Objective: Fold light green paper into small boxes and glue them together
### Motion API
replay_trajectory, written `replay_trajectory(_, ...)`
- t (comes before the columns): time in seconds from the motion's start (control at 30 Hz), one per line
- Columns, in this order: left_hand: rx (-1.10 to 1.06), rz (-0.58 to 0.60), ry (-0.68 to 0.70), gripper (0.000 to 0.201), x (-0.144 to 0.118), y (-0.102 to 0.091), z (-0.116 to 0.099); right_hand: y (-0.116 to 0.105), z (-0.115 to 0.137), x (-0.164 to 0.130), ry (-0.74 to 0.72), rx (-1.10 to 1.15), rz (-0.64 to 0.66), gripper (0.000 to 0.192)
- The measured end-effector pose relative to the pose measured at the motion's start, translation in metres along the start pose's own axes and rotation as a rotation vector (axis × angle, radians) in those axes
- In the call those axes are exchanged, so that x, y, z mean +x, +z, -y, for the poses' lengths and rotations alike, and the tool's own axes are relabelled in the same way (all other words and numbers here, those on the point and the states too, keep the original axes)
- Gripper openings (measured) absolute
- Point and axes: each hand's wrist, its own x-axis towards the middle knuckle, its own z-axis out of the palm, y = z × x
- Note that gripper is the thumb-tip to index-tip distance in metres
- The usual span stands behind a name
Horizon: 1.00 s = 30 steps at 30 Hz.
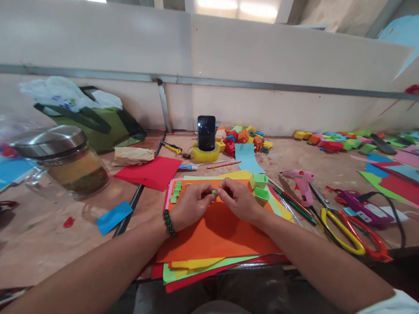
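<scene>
Both hands meet over a stack of coloured paper topped by an orange sheet (222, 234). A tiny green paper piece (214, 192) shows at the fingertips of my left hand (195, 201), which are pinched together. My right hand (240, 200) is closed close beside it, its fingertips near the same piece; whether it grips the piece too is hidden. Several small green paper pieces (176, 192) lie on the stack left of my left hand. Two larger folded green paper boxes (260, 181) sit just beyond my right wrist.
Pencils (295, 203), a pink glue gun (303, 182), yellow-handled scissors (344, 233) and red-handled scissors (368, 242) lie to the right. A phone (206, 133) stands in a tape roll (206, 153) before colourful paper pieces (243, 136). Left are a glass teapot (76, 167) and green bag (86, 124).
</scene>
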Motion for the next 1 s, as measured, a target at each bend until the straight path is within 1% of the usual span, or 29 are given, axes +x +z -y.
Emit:
replay_trajectory(0.1,-0.060,-0.011,-0.012,0.015,0.0011,0.0000,-0.0009,-0.0004,-0.0012,0.0014,0.037,0.104,-0.010,0.024)
replay_trajectory(0.17,-0.198,-0.015,-0.059,0.023,0.0032,-0.0004,-0.0023,-0.0015,-0.0027,0.0032,0.098,0.237,-0.010,0.029)
replay_trajectory(0.23,-0.350,-0.018,-0.124,0.033,0.0055,-0.0014,-0.0034,-0.0023,-0.0038,0.0047,0.160,0.359,0.020,0.035)
replay_trajectory(0.33,-0.462,-0.041,-0.183,0.042,0.0078,-0.0033,-0.0034,-0.0017,-0.0033,0.0050,0.168,0.438,0.064,0.036)
replay_trajectory(0.43,-0.440,-0.048,-0.177,0.043,0.0080,-0.0042,-0.0023,0.0003,-0.0006,0.0029,0.101,0.411,0.026,0.028)
replay_trajectory(0.53,-0.411,-0.032,-0.172,0.041,0.0070,-0.0037,-0.0023,0.0014,0.0016,0.0001,0.021,0.351,-0.012,0.028)
replay_trajectory(0.6,-0.419,-0.034,-0.178,0.039,0.0058,-0.0034,-0.0036,0.0013,0.0018,-0.0010,-0.021,0.329,-0.021,0.024)
replay_trajectory(0.67,-0.485,-0.012,-0.196,0.037,0.0041,-0.0032,-0.0053,0.0007,0.0008,-0.0014,-0.036,0.321,-0.040,0.020)
replay_trajectory(0.77,-0.664,0.083,-0.244,0.033,0.0014,-0.0022,-0.0065,-0.0006,-0.0016,-0.0009,-0.013,0.315,-0.069,0.019)
replay_trajectory(0.83,-0.725,0.134,-0.245,0.032,0.0005,-0.0003,-0.0054,-0.0014,-0.0029,-0.0005,0.002,0.314,-0.086,0.020)
replay_trajectory(0.9,-0.726,0.140,-0.228,0.038,0.0007,0.0020,-0.0037,-0.0016,-0.0037,0.0001,-0.008,0.290,-0.106,0.019)
replay_trajectory(1.0,-0.699,0.106,-0.240,0.042,0.0024,0.0039,-0.0018,-0.0014,-0.0047,0.0007,-0.069,0.178,-0.112,0.023)
